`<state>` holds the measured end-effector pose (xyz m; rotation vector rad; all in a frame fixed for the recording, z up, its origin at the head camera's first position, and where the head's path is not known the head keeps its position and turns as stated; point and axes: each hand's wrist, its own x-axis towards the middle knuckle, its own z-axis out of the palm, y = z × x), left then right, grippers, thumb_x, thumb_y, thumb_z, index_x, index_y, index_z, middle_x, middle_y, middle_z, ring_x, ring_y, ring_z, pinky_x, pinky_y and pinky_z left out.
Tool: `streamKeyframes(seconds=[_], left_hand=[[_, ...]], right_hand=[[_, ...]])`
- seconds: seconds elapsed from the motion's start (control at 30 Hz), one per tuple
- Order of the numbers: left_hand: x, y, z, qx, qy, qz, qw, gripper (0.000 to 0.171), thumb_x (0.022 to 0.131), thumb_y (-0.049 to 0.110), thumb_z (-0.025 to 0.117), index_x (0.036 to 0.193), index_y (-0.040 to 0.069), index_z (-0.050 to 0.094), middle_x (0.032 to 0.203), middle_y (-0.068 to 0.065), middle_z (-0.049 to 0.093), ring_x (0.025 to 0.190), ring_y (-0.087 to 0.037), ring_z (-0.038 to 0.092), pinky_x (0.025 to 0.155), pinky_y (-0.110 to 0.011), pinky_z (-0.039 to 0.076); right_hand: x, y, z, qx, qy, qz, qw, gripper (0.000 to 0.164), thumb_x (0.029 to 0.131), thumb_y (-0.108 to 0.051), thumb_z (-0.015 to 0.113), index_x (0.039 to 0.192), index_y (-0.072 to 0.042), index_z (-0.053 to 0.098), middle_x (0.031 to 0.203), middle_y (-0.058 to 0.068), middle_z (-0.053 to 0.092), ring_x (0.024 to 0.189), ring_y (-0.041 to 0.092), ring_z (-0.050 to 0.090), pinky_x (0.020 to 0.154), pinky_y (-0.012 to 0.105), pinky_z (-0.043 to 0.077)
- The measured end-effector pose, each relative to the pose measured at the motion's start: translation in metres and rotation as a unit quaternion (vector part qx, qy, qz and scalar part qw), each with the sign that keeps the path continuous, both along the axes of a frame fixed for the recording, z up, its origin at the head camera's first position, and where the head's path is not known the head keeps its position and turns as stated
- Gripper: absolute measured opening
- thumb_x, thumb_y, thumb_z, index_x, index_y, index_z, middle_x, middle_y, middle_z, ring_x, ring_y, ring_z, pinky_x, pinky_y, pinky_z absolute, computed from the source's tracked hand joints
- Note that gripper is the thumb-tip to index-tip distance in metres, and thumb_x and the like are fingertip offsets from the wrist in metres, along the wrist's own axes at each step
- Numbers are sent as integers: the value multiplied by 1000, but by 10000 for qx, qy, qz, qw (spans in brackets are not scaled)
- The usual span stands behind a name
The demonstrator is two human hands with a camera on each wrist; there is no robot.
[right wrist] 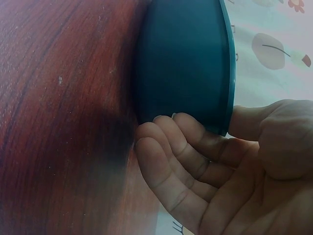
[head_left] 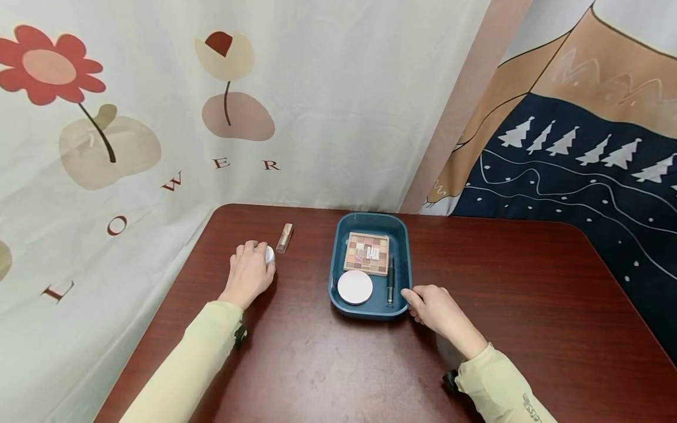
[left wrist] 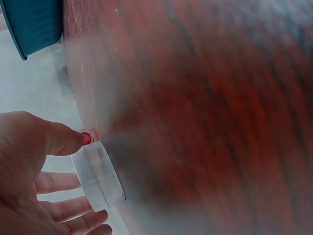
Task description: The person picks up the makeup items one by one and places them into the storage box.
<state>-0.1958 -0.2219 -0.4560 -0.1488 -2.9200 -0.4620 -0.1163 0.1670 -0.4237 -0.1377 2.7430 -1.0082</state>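
My left hand [head_left: 247, 271] is at the left of the table, with a small round white jar [left wrist: 99, 176] between thumb and fingers. In the head view the hand covers most of that jar. Just beyond it lies a lipstick tube [head_left: 284, 238]. My right hand [head_left: 436, 308] pinches the near right corner of a blue tray [head_left: 370, 222], thumb over the rim and fingers curled against the outer wall. Inside the tray are an eyeshadow palette [head_left: 367, 254], a round white compact [head_left: 355, 287] and a slim dark cosmetic tube [head_left: 391, 282].
The reddish-brown wooden table [head_left: 317, 376] has its far edge against a white curtain [head_left: 338, 106] printed with flowers. On the right hangs a navy and tan printed cloth [head_left: 571, 147].
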Motion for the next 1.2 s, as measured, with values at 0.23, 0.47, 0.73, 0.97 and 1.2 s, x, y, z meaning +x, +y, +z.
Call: streamKeyframes(seconds=[0.23,0.47,0.73,0.97,1.2], left_hand=[[-3,-1,0,-86,181,-112,9997,34,88,6,71,118,-8,60,118,-31,59,107,-49,52,84,-59,43],[-6,-4,0,-112,227,-208,9995,36,85,4,74,115,-9,60,113,-30,59,103,-49,52,84,-59,44],[-6,-5,0,-83,276,-247,9993,35,84,3,74,114,-9,61,108,-29,59,100,-48,53,81,-58,45],[-2,-4,5,13,236,-194,9995,36,85,5,75,115,-9,61,109,-29,60,100,-48,52,83,-58,44],[2,-1,9,100,336,-218,9991,36,85,7,75,115,-9,62,109,-29,60,100,-47,52,82,-57,43]], right_hand=[[0,0,0,1,0,25,10000,38,107,-22,56,71,-9,61,66,3,61,58,13,57,62,31,49],[-1,0,1,13,-23,8,10000,37,107,-21,56,72,-8,61,66,4,61,58,13,57,61,31,48],[0,0,1,6,-79,-1,10000,37,107,-22,56,72,-8,61,67,5,61,59,13,57,61,31,48],[0,-1,1,11,-74,12,10000,37,107,-22,56,72,-8,61,66,4,61,59,13,57,61,31,48],[-1,0,0,17,-67,1,10000,37,107,-22,57,72,-9,61,66,4,61,59,13,57,61,31,48]])
